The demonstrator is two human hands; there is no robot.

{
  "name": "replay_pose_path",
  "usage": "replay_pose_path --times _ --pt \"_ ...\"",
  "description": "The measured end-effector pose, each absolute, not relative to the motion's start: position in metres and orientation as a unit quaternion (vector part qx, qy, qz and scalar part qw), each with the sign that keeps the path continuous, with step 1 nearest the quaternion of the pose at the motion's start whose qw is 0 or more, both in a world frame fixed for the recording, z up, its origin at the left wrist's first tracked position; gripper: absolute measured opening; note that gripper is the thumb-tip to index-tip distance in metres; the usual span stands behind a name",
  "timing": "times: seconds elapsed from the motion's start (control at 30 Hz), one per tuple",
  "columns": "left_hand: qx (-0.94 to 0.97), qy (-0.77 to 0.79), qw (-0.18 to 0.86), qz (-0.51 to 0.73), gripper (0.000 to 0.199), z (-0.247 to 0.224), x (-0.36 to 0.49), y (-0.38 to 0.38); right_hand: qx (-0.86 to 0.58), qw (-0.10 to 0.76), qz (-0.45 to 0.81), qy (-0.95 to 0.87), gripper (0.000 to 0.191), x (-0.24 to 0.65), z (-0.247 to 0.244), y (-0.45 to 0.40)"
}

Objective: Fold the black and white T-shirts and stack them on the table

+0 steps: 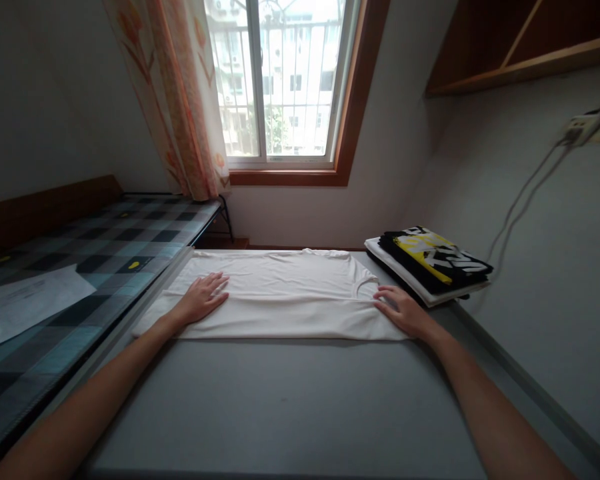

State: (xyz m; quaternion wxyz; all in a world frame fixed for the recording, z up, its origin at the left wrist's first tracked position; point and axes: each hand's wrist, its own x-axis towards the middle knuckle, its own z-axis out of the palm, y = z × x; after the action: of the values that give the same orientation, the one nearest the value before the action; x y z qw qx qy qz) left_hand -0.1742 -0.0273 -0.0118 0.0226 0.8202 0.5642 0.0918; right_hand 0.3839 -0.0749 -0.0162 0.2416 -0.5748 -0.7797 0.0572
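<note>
A white shirt (280, 313) lies across the grey table (285, 407), its near side folded over in a long strip and its collar at the right. My left hand (203, 298) rests on the left part of the cloth, fingers spread and pointing right. On the right end, beside the collar, my right hand (399, 311) lies with its fingers apart on the folded strip. Neither hand grips anything that shows.
A stack of folded clothes (430, 263), black, yellow and white, sits at the table's back right. Left of the table is a checked bed (80, 253) with papers (35, 300) on it. A wooden shelf (520, 70) hangs at the upper right.
</note>
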Motion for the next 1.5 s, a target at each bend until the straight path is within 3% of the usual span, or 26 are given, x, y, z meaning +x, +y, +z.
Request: replay_pose_path --times 0.27,0.4,0.57,0.8,1.33,1.5 --pt "0.803 0.577 -0.024 0.147 0.058 -0.011 -0.174 -0.034 -0.586 0.278 0.056 -0.759 0.042 0.386 -0.017 -0.075" --pt "0.769 0.626 -0.05 0.119 0.053 -0.007 -0.185 -0.037 -0.595 0.256 0.009 -0.762 0.042 0.38 -0.016 -0.077" --pt "0.729 0.681 -0.036 0.064 0.062 -0.01 -0.205 -0.032 -0.57 0.223 -0.042 -0.79 0.047 0.364 -0.015 -0.077" --pt "0.742 0.669 -0.008 0.029 0.068 -0.014 -0.205 -0.029 -0.591 0.11 -0.05 -0.797 0.054 0.349 -0.032 -0.073" --pt "0.763 0.646 0.001 0.004 0.07 -0.008 -0.205 -0.051 -0.611 0.083 -0.068 -0.785 0.053 0.356 -0.036 -0.113" --pt "0.769 0.638 -0.017 0.016 0.066 0.003 -0.199 -0.05 -0.608 0.068 -0.053 -0.79 0.05 0.355 -0.016 -0.126"
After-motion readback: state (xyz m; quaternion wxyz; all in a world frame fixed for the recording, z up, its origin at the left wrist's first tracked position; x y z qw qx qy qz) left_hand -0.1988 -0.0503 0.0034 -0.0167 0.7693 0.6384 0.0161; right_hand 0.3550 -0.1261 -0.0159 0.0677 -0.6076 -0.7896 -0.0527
